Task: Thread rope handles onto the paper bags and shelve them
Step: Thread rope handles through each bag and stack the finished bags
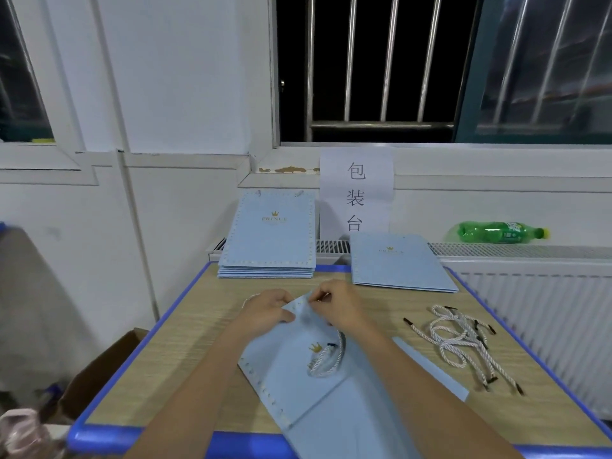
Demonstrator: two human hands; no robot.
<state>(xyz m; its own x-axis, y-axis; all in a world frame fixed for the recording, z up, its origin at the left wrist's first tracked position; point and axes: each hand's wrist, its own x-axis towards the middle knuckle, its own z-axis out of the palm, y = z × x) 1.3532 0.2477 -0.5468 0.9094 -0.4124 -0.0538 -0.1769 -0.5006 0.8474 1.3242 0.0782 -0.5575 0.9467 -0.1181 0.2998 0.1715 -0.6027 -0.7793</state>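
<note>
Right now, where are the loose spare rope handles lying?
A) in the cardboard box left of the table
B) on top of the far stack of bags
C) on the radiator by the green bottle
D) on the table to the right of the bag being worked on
D: the loose rope handles lie in a tangled pile on the wooden table, right of the bag that both hands are holding.

Matt paper bag; twisted rope; wood-grain table.
</note>
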